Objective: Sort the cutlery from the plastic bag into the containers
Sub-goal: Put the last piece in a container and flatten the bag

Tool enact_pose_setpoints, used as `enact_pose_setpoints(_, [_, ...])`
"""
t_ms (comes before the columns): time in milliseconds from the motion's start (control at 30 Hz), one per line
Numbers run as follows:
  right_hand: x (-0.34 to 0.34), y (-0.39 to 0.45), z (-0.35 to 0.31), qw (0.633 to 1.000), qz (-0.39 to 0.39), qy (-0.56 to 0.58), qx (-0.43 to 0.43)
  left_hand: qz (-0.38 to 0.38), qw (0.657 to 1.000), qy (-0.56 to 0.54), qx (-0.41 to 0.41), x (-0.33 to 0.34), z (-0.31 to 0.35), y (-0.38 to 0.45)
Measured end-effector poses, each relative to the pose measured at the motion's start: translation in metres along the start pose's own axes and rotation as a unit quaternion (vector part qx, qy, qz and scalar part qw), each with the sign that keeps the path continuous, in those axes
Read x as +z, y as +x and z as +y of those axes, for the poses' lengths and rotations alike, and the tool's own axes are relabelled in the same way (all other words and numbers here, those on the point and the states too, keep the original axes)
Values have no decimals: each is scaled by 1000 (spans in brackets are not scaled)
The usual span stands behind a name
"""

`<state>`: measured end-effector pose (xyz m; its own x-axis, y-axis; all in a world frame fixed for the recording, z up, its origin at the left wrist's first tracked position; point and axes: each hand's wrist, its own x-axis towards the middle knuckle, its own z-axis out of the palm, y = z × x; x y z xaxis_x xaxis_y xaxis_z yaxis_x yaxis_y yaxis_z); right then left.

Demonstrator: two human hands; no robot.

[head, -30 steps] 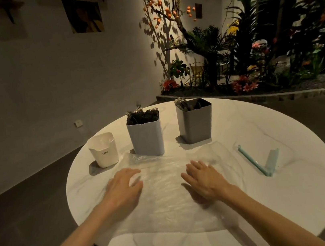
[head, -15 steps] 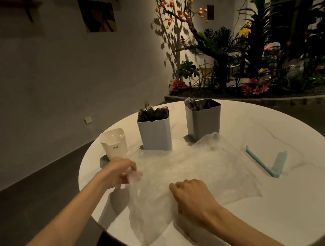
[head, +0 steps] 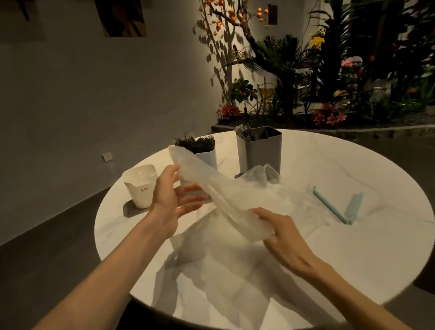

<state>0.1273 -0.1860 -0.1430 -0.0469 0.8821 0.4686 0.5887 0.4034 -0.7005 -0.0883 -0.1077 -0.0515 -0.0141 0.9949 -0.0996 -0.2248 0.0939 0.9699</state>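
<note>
Dim warm light, hard shadows, wide-angle bending at edges.

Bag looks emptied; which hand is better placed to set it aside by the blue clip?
Right, probably. The right hand pinches the plastic bag nearest the blue clip; the left hand sits by the white cup.
</note>
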Motion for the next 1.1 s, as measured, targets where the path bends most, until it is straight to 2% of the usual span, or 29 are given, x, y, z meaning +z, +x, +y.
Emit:
enact_pose_setpoints(67, [-21, -1, -2, 991, -20, 122, 53, 30, 999, 25, 24, -9, -9, 8])
enact_pose_setpoints(133, [-41, -2, 0, 971, -63, 204, 103, 9, 993, 114, 35, -24, -28, 18])
enact_pose_setpoints(267, [-73, -11, 11, 933, -159, 268, 179, -170, 936, 306, 29, -35, -56, 23])
enact_pose_setpoints(333, [-82, -13, 20, 923, -141, 280, 222, -236, 912, 332, 40, -26, -59, 25])
enact_pose_setpoints(367, [-85, -13, 24, 926, -117, 269, 239, -245, 911, 331, 36, -21, -59, 25])
enact_pose_setpoints(467, [-90, -11, 41, 928, -43, 249, 273, -248, 927, 278, 48, -14, -59, 24])
enact_pose_setpoints(567, [-97, -9, 48, 924, -16, 252, 286, -268, 938, 215, 42, -13, -63, 24])
enact_pose_setpoints(700, [-102, -6, 56, 916, 19, 249, 313, -251, 938, 232, 53, -9, -71, 20])
enact_pose_setpoints(833, [-103, -4, 70, 920, 51, 177, 346, -216, 954, 204, 33, -10, -78, 20])
enact_pose_setpoints(967, [-106, -13, 80, 930, 23, -17, 366, -137, 952, 272, 5, -15, -89, 19])
enact_pose_setpoints(1033, [-107, -15, 78, 922, -7, -112, 372, -113, 932, 343, -10, -15, -92, 18])
enact_pose_setpoints(1067, [-108, -16, 74, 913, -22, -153, 377, -98, 909, 405, -14, -14, -90, 16])
enact_pose_setpoints(1100, [-109, -16, 69, 908, -27, -203, 365, -72, 871, 486, 3, -11, -87, 13])
